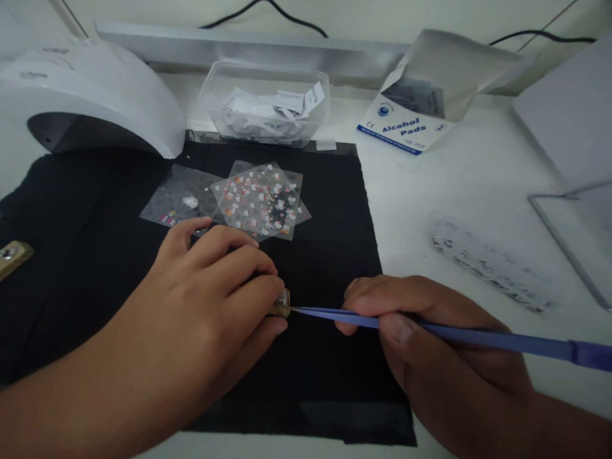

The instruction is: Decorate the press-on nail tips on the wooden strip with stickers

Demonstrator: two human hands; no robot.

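Note:
Between the thumb and index finger of my left hand (220, 293) is a small gold-coloured piece (284, 304), mostly covered by the fingers. Blue tweezers (329, 314) are pinched in my right hand (421, 338), their tips touching or very close to the piece's right end. Both hands are above a black cloth (329, 255). Clear sticker sheets with small printed figures (262, 201) lie overlapping just beyond my left hand, with a small white scrap (190, 201) on the left one.
A white dome-shaped device (105, 83) stands back left, a clear tub of packets (268, 127) behind the sheets, and an Alcohol Pads box (406, 127) back right. A clear case (488, 261) and metal frame (568, 248) lie right. Another gold-coloured piece (14, 255) is far left.

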